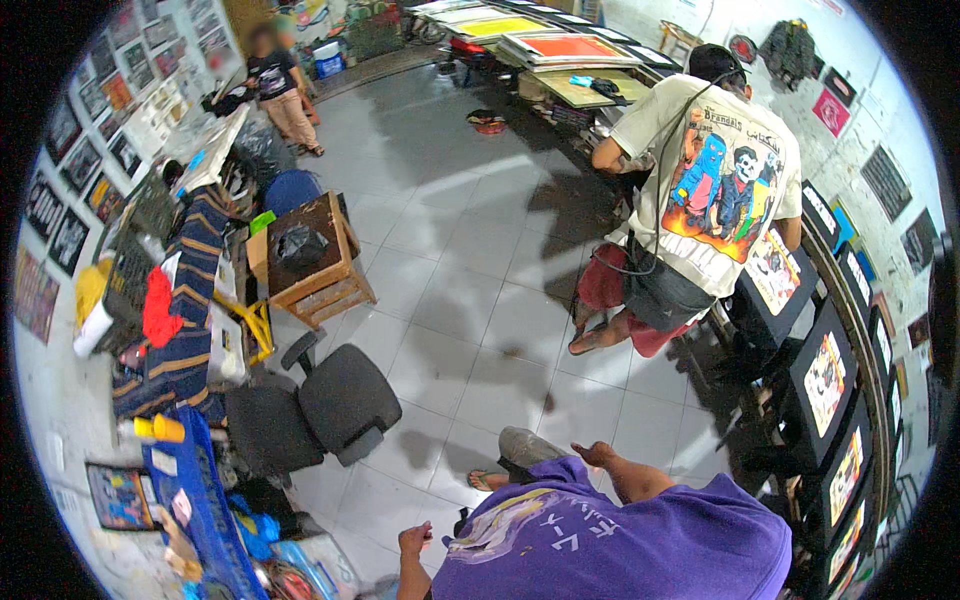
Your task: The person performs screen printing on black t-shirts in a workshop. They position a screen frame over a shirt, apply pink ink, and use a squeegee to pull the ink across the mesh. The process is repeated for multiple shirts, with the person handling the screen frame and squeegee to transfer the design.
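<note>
My left hand (415, 541) hangs low beside my purple shirt (620, 545), fingers loosely curled with a gap between them and nothing visible in them. In front of my body on the right, my right hand (597, 454) is held out over the tiled floor (440, 340). Its fingers are slightly bent and apart, and no object shows in it. Neither hand touches anything I can see. Nearest to the left hand is a black office chair (350, 400). One of my sandalled feet (487, 481) shows between the hands.
A person in a cream printed shirt (710, 180) leans over the right-hand row of black printed pieces (822, 385). Flat coloured frames (570, 48) are stacked at the far end. Left stand a wooden table (315, 250) and a striped couch (195, 300). Another person (280, 85) stands far left.
</note>
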